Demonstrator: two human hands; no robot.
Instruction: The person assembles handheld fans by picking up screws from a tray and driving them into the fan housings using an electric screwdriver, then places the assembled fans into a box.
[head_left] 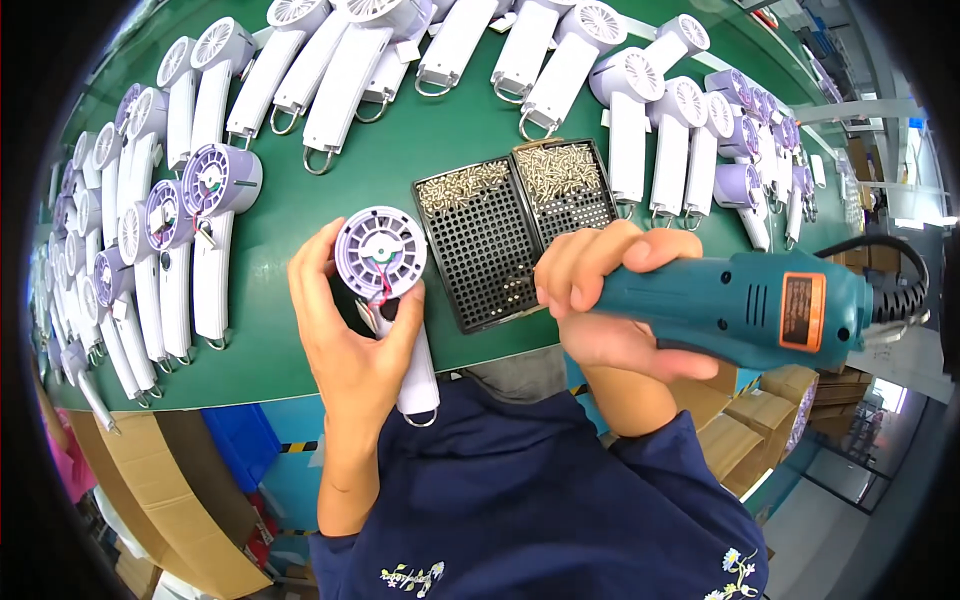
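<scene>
My left hand (355,335) is wrapped round a white and lavender handheld fan (381,255) at the table's near edge. The fan's round head faces up with its inside showing, and red wires run down from the middle. Its handle, ending in a metal loop, points toward me. In my right hand (615,285) is a teal electric screwdriver (740,305), its cable leaving at the right. The tool's tip is hidden behind my fingers, over the near side of a black screw tray (475,250). Small brass-coloured screws (556,172) lie heaped at the tray's far end.
Many more handheld fans (345,95) lie in an arc round the green table (290,340), at the left, the back and the right. Some at the left (215,182) have open heads with wires showing. Cardboard boxes (740,440) stand below at the right, and a blue bin (242,442) at the left.
</scene>
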